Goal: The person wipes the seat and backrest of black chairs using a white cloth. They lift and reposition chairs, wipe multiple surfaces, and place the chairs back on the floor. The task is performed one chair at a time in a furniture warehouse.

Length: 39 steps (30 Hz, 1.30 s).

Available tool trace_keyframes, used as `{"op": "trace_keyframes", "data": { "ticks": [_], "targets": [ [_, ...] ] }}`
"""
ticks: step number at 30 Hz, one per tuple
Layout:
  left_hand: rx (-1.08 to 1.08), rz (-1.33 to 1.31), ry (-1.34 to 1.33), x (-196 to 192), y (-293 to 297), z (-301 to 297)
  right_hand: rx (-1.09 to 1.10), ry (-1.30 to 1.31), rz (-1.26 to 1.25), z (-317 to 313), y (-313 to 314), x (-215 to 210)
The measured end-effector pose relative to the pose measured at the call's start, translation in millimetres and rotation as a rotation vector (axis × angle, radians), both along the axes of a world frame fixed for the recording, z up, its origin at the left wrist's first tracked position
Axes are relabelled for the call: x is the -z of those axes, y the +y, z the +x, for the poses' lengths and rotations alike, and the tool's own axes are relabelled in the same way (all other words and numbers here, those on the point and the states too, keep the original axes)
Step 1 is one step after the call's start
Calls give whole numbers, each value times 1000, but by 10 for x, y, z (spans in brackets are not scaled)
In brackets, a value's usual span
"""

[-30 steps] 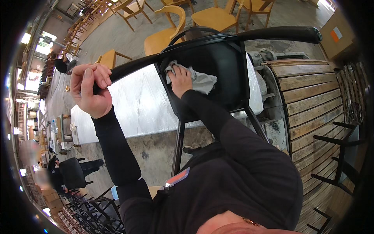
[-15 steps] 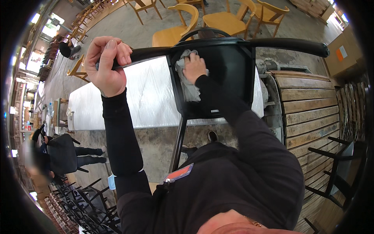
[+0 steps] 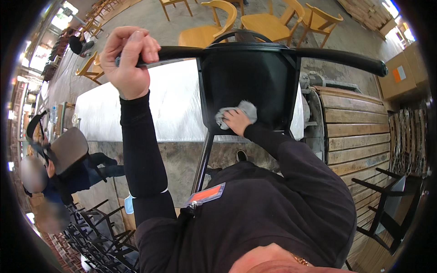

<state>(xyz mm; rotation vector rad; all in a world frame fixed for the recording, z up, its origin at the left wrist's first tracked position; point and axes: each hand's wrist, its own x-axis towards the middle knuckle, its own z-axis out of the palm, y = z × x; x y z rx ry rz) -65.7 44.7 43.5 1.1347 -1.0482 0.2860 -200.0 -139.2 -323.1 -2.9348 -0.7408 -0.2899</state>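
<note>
A black chair (image 3: 255,77) stands in front of me, its flat square panel facing up at me. My left hand (image 3: 129,57) is closed around the end of a long black bar of this chair, on the far left. My right hand (image 3: 237,121) presses a bunched grey cloth (image 3: 248,110) onto the panel, close to its near edge and left of the middle. Part of the cloth is hidden under the palm. A matching bar (image 3: 343,60) sticks out to the right, with no hand on it.
Beneath the chair is a table wrapped in shiny plastic (image 3: 118,109). To the right lies a wooden slatted platform (image 3: 359,123); a cardboard box (image 3: 403,75) is beyond it. Wooden chairs (image 3: 268,25) stand behind. At left, a person holds a dark chair (image 3: 68,150) near stacked black chairs (image 3: 102,227).
My right hand has slid the cloth from the panel's far left toward me and slightly right. My left hand keeps its grip. The person at left has shifted, their chair now tilted differently.
</note>
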Motion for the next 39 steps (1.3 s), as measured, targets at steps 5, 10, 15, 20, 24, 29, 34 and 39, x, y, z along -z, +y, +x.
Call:
{"op": "trace_keyframes", "data": {
  "ticks": [5, 10, 15, 20, 24, 29, 34, 39],
  "targets": [
    [-23, 44, -40, 18, 19, 21, 243, 70, -8, 495, -274, -389],
    [-18, 31, 4, 40, 31, 42, 567, -353, 130, 1279, -151, -744],
    [-37, 19, 40, 29, 18, -22, 292, -171, 45, 410, 214, -185],
    [-87, -6, 92, 0, -26, -114, 56, 19, -71, 88, -136, -226],
    [-53, -3, 107, -20, -55, -140, 439, -221, -5, 718, -670, -783],
    [-31, 30, 76, -26, -71, -116, 803, -382, 278, 533, -1278, -904],
    [-22, 17, 85, -21, -95, -105, 1419, -262, 684, 131, -1101, -687],
    [-21, 16, 83, -21, -104, -89, 1722, -184, 981, 830, -1107, -984]
  ]
}}
